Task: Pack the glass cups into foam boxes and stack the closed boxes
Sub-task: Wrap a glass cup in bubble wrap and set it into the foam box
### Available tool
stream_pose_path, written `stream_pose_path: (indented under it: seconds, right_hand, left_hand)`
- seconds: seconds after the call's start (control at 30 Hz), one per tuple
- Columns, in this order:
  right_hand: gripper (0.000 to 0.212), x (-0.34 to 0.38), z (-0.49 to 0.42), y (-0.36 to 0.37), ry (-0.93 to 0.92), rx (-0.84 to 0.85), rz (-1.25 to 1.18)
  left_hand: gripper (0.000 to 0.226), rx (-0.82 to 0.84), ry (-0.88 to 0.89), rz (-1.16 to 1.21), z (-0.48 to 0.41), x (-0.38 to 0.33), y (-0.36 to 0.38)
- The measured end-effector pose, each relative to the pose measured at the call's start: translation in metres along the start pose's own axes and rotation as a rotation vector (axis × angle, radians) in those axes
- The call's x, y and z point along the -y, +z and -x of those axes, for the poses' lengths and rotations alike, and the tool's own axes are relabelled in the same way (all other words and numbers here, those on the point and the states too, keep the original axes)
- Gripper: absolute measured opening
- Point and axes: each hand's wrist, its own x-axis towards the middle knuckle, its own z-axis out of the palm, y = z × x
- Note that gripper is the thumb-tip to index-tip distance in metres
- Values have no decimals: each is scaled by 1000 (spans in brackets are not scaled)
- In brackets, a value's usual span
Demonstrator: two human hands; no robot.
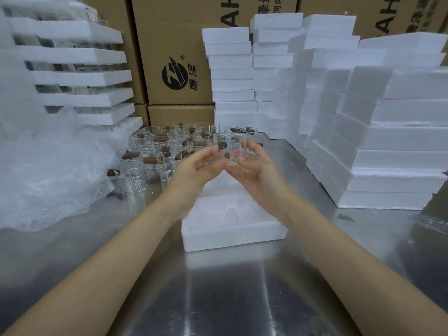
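Clear glass (pixel 229 147), blurred by motion, hangs between my two hands above the table. I cannot tell whether it is one glass cup or two side by side. My left hand (pixel 194 172) grips its left side with fingertips and thumb. My right hand (pixel 258 177) curls round its right side and base. Directly below lies an open white foam box (pixel 232 235) with a moulded recess, nothing in it. More glass cups (pixel 160 151) with brown handles stand crowded at the back left of the table.
Tall stacks of foam boxes (pixel 392 156) fill the right side, and more foam stacks (pixel 232 78) stand behind. Foam trays holding glassware (pixel 82 76) are piled at the left above crumpled plastic wrap (pixel 46 173). Cardboard cartons (pixel 174 52) form the back wall. The steel table (pixel 218 294) runs toward me.
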Motion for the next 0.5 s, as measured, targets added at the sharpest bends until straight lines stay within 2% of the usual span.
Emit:
stream_pose_path:
  seconds: [0.37,0.43,0.5]
  right_hand:
    - [42,0,-1,0,7,-33,31]
    - [48,-2,-1,1,-10,-34,55]
    - [67,-4,0,2,-14,-56,126]
  left_hand:
    - [72,3,-13,14,-2,3,0]
    - [71,-16,-6,28,-2,3,0]
    - [67,-33,14,16,-1,2,2]
